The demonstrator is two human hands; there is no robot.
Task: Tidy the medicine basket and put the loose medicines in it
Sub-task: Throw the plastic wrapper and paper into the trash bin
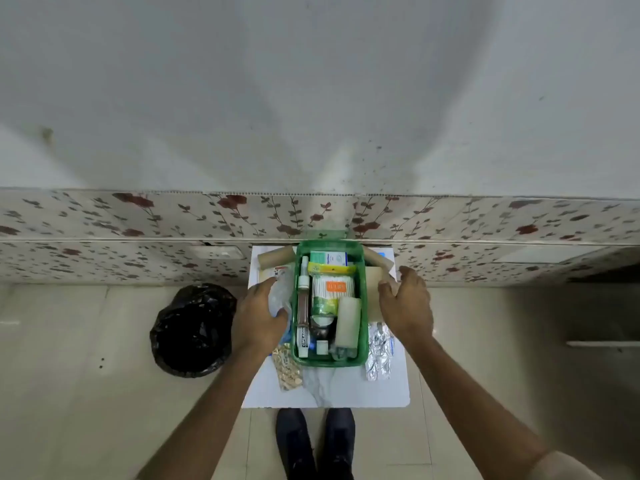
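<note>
A green plastic basket stands in the middle of a small white table. It holds boxes, a tube, small bottles, a white roll and a pack of cotton buds. My left hand rests left of the basket on a clear plastic packet. My right hand hovers right of the basket over a tan cardboard piece, fingers apart. A blister strip of tan pills lies at the basket's front left. Silver foil strips lie at its right.
A bin lined with a black bag stands on the floor left of the table. The table backs onto a flower-patterned wall with a socket. Cardboard tubes lie behind the basket. My shoes are below the table's front edge.
</note>
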